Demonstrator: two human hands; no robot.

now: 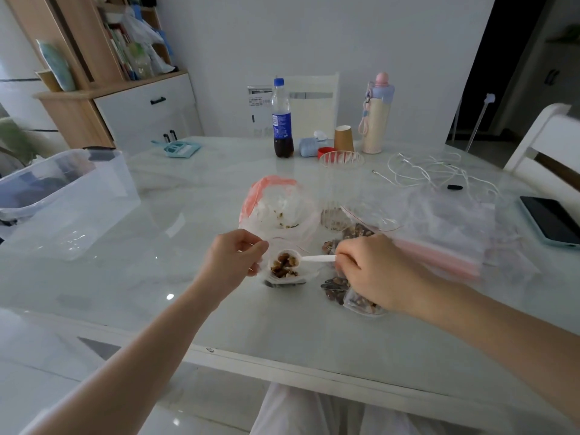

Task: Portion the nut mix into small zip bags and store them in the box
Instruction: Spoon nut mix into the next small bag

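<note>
My left hand (pixel 233 257) pinches the rim of a small clear zip bag (pixel 284 279), holding its mouth open just above the table. My right hand (pixel 373 271) grips the handle of a white plastic spoon (pixel 317 258); its bowl, heaped with brown nuts (pixel 284 264), sits over the bag's mouth. Filled small bags of nut mix (pixel 337 285) lie under and beside my right hand. A large bag with a pink zip strip (pixel 276 204) stands behind, holding few nuts. The clear plastic storage box (pixel 62 196) is at the far left of the table.
A tall clear tumbler (pixel 340 189) stands behind the bags. Flat empty zip bags (pixel 445 233) lie at the right, beside a phone (pixel 552 219) and a white cable (pixel 439 171). A cola bottle (pixel 281 120), paper cup (pixel 343 139) and flask (pixel 376 114) stand at the back.
</note>
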